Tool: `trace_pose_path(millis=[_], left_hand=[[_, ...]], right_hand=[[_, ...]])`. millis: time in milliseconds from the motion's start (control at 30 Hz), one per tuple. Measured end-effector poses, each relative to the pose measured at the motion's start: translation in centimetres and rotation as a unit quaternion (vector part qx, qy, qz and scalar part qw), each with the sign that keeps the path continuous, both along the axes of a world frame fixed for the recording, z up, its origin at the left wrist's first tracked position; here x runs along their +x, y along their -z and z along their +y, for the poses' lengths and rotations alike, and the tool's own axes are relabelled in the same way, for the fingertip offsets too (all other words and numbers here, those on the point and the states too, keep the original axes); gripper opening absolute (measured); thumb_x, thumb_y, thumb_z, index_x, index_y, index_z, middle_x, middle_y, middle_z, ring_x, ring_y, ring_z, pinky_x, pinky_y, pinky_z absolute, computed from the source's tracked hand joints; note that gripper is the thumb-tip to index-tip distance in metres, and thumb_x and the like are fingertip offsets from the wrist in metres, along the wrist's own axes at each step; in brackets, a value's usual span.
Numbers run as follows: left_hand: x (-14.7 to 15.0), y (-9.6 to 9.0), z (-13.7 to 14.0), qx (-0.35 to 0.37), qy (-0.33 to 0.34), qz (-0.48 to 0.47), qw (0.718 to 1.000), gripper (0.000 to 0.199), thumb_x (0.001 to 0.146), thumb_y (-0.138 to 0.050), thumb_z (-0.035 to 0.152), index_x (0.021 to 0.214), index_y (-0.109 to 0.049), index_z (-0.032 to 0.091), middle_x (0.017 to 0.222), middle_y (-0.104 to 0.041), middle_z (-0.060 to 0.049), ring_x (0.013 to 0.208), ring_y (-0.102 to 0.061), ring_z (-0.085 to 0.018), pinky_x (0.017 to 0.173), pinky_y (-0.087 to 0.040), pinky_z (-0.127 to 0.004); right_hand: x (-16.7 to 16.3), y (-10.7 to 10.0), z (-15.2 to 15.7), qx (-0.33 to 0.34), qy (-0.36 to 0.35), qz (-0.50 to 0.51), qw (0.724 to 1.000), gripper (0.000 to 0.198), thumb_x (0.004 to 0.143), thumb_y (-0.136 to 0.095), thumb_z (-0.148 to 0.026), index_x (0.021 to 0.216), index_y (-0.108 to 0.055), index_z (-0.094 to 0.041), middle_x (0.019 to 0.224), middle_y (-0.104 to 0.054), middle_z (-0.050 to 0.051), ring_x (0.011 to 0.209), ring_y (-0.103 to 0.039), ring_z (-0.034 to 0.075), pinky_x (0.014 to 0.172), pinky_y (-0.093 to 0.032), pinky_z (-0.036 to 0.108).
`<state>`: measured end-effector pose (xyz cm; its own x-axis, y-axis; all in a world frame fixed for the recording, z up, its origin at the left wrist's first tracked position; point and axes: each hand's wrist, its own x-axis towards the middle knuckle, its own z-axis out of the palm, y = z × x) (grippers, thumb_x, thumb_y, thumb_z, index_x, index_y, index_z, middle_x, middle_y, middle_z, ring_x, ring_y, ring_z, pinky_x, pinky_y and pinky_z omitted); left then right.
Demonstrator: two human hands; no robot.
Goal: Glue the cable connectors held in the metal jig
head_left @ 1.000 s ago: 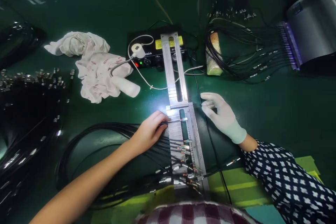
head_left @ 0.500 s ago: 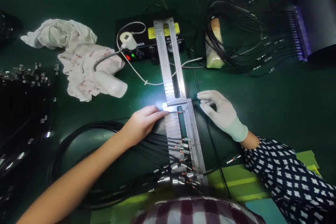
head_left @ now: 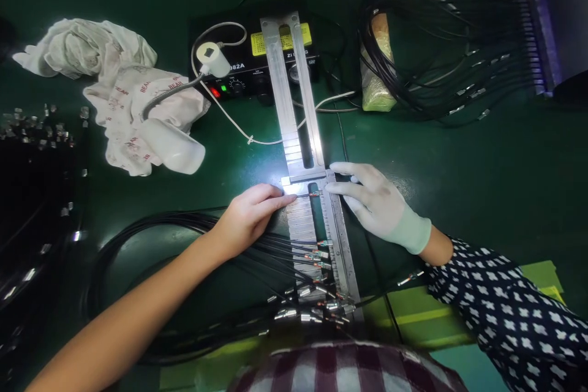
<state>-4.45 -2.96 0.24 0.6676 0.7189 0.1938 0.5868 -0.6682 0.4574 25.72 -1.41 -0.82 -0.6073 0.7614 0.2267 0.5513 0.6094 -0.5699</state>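
Observation:
My bare left hand point(head_left: 250, 214) pinches a thin black cable point(head_left: 303, 195) at the left edge of a slotted metal fixture point(head_left: 301, 220). The cable's crimped terminal point(head_left: 316, 193) lies across the fixture, its tip towards the right rail point(head_left: 339, 239). My right hand point(head_left: 379, 202), in a white glove, has its fingers stretched out and apart, the tips at the top of that rail. Nothing shows in its grasp. Below, several black cables point(head_left: 271, 248) with metal terminals lie across the fixture. A hinged metal frame point(head_left: 280, 98) stands folded back above it.
Behind the fixture sits a black control box point(head_left: 248, 82) with red and green lights. White cloth point(head_left: 133, 98) and a white bottle point(head_left: 177, 150) lie left. A wrapped bundle point(head_left: 379, 73), looped black cables point(head_left: 404, 86) and a grey cylinder point(head_left: 567, 18) are at the right.
My right hand has moved left, from beside the fixture onto its right rail, with the fingers spreading. My left hand keeps its pinch on the cable. The view has shifted slightly.

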Motion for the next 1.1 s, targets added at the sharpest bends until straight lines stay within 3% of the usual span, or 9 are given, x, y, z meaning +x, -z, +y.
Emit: trace_pose_path(millis=[167,333,500,667,833,967,1100], left_hand=[[-0.5,0.3,-1.4,0.125,-0.092,0.094,0.983,0.041,0.096,-0.045,0.015,0.125,-0.065,0.035,0.102,-0.059,-0.008,0.096,-0.052,-0.022,0.085,-0.037,-0.040],[1.4,-0.7,-1.1,0.153,-0.042,0.135,0.978,0.036,0.094,-0.048,0.014,0.125,-0.063,0.026,0.095,-0.060,-0.007,0.087,-0.050,-0.020,0.082,-0.033,-0.039],[4.0,-0.5,0.3,0.138,-0.004,0.127,0.982,0.038,0.096,-0.045,0.016,0.130,-0.061,0.026,0.096,-0.064,-0.007,0.087,-0.051,-0.020,0.084,-0.034,-0.039],[3.8,-0.3,0.4,0.084,-0.037,0.085,0.992,0.035,0.098,-0.044,0.020,0.128,-0.062,0.023,0.094,-0.060,-0.008,0.087,-0.049,-0.021,0.075,-0.034,-0.035],[1.9,-1.2,-1.8,0.032,-0.063,0.048,0.996,0.028,0.098,-0.045,0.018,0.121,-0.060,0.020,0.100,-0.061,-0.008,0.094,-0.052,-0.021,0.080,-0.037,-0.035],[1.0,-2.1,-4.4,-0.103,-0.048,0.028,0.993,0.016,0.096,-0.055,0.025,0.111,-0.056,0.017,0.098,-0.063,-0.004,0.091,-0.055,-0.018,0.083,-0.040,-0.034],[1.2,-2.4,-5.4,-0.196,-0.070,-0.001,0.978,0.009,0.098,-0.051,0.024,0.100,-0.059,0.019,0.094,-0.062,-0.003,0.091,-0.054,-0.016,0.082,-0.042,-0.031]], right_hand=[[-0.2,0.1,0.0,-0.020,0.006,-0.002,1.000,0.035,0.096,-0.044,-0.010,0.122,-0.056,-0.031,0.142,-0.050,0.005,0.125,-0.052,0.027,0.101,-0.047,0.052],[-0.4,-0.1,0.2,-0.020,0.010,0.001,1.000,0.031,0.097,-0.045,-0.012,0.120,-0.059,-0.029,0.139,-0.052,0.006,0.124,-0.053,0.028,0.100,-0.048,0.052],[-0.6,-0.3,0.3,-0.017,0.019,0.001,1.000,0.027,0.097,-0.050,-0.014,0.115,-0.063,-0.028,0.137,-0.055,0.005,0.124,-0.054,0.027,0.102,-0.047,0.050],[-0.6,-0.2,0.3,-0.012,0.016,0.009,1.000,0.026,0.098,-0.050,-0.016,0.115,-0.065,-0.028,0.137,-0.055,0.005,0.123,-0.054,0.027,0.103,-0.046,0.050],[-0.5,-0.3,0.4,-0.012,0.012,0.015,1.000,0.028,0.098,-0.048,-0.015,0.116,-0.066,-0.026,0.136,-0.056,0.007,0.124,-0.054,0.028,0.105,-0.046,0.051],[-0.5,-0.3,0.4,-0.011,0.009,0.024,1.000,0.028,0.098,-0.048,-0.015,0.116,-0.066,-0.026,0.136,-0.056,0.006,0.123,-0.054,0.027,0.106,-0.046,0.051],[-0.5,-0.3,0.5,-0.007,0.009,0.021,1.000,0.027,0.097,-0.050,-0.014,0.116,-0.066,-0.025,0.135,-0.057,0.006,0.123,-0.055,0.027,0.105,-0.047,0.050]])
